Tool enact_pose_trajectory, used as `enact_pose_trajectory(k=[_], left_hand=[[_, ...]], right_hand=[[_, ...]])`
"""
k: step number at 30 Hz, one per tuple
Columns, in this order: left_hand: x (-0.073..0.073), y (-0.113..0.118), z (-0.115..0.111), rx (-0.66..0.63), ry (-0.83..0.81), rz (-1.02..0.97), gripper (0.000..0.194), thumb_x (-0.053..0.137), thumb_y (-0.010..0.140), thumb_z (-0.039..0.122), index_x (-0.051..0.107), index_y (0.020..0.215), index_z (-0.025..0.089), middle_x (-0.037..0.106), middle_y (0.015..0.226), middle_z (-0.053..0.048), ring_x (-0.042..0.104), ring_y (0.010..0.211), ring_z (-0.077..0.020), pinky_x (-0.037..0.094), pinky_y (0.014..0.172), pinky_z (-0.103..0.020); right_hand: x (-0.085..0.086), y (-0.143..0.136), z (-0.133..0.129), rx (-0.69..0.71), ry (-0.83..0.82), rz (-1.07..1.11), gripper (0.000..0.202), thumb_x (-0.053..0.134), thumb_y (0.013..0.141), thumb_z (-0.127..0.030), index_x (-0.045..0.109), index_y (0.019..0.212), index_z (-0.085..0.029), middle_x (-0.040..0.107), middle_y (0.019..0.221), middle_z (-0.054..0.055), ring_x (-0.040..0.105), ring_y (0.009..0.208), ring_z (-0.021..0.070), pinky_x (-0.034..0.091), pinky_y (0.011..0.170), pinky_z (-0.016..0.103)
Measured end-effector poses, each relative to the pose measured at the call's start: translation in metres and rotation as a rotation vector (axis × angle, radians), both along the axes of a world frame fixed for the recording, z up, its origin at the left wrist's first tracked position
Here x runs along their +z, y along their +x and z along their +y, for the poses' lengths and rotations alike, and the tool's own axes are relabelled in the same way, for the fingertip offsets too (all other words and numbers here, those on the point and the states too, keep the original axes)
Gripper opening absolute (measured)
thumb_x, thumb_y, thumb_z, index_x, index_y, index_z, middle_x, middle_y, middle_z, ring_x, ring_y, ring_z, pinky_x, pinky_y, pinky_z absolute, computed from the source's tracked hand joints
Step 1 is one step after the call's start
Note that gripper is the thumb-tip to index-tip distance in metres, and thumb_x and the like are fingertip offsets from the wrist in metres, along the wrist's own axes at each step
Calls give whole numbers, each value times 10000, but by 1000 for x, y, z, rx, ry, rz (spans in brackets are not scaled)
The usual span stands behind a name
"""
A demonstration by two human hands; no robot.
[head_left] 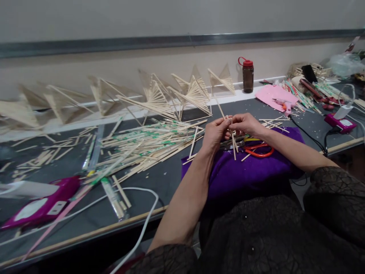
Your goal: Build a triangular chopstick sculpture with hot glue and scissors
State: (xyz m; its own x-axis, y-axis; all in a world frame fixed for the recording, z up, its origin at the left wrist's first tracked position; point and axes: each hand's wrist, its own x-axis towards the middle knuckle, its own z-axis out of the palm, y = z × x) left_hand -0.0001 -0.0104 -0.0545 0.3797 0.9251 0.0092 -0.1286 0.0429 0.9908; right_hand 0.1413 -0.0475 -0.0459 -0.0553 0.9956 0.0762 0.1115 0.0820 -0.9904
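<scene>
My left hand [216, 131] and my right hand [245, 123] come together above a purple cloth [239, 173]. Both are closed, their fingertips pinching thin wooden sticks [234, 142] that cross between them. One stick points up and away from the fingers, while others hang down below. Whether the sticks are joined where they cross is hidden by the fingers. Just under my right hand lie orange-handled scissors [261, 154] on the cloth, with a loose stick beside them.
Fan-shaped stick models [191, 95] line the wall. Many loose and wrapped sticks [151, 142] cover the table's left side. A red-capped bottle [248, 78], a pink glue gun [286, 105] on pink paper, and magenta power strips [340, 123] with cables lie around.
</scene>
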Motion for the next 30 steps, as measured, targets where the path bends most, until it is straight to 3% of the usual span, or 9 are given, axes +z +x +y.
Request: enact_pose_trajectory(k=[5,8,11,15,18,20,22,26,30], left_hand=[[5,-2,-2,39,58,6,398,755,718,464,724,958,149,613,611,13,486,416,-66,375,397,-185],[10,-11,1,86,113,54,309,702,758,436,725,905,164,583,582,22,410,386,-63,302,385,-195],[11,-23,10,172,311,303,223,682,760,388,721,700,177,477,457,35,365,389,-90,242,410,-221],[7,-38,23,307,544,710,70,792,581,241,723,581,249,516,434,-7,567,595,-214,309,507,-241],[10,-42,26,210,545,1078,62,776,583,274,765,644,269,672,589,-63,646,750,-294,392,595,-284],[16,-42,23,57,552,1355,195,700,676,326,805,834,280,763,848,-90,671,880,-325,435,669,-319],[23,-40,19,-68,564,1519,327,625,752,370,786,1024,289,753,1078,-94,661,1008,-344,453,735,-346],[31,-37,14,-134,523,1563,415,537,811,487,768,1092,286,733,1148,-100,652,1042,-368,457,745,-381],[28,-35,16,-15,558,1423,429,517,817,502,792,1023,246,760,1035,-118,669,955,-358,456,702,-370]], right_hand=[[1,9,4,29,-16,125,114,671,747,-189,574,697,-159,562,538,-44,524,492,65,333,429,170],[5,22,8,-45,-28,180,137,679,763,-200,561,706,-157,571,564,-38,538,486,63,335,408,168],[9,38,10,-144,-8,211,184,671,786,-200,532,671,-161,559,550,-37,545,478,58,324,392,157],[10,56,12,-199,30,218,235,656,813,-212,504,639,-165,543,510,-41,537,452,56,308,382,153],[10,63,13,-228,46,222,222,648,819,-206,512,649,-162,554,515,-47,529,439,50,304,377,150],[10,64,13,-254,32,215,217,641,825,-192,515,651,-160,554,506,-49,522,432,45,292,371,147],[10,65,13,-274,15,197,227,635,836,-183,512,646,-161,544,483,-52,511,421,43,279,366,144],[12,64,13,-274,-13,161,260,617,858,-170,492,629,-164,529,463,-60,486,405,37,281,371,147],[12,62,14,-236,-15,153,251,607,864,-168,494,639,-162,543,493,-57,513,436,39,285,379,145]])
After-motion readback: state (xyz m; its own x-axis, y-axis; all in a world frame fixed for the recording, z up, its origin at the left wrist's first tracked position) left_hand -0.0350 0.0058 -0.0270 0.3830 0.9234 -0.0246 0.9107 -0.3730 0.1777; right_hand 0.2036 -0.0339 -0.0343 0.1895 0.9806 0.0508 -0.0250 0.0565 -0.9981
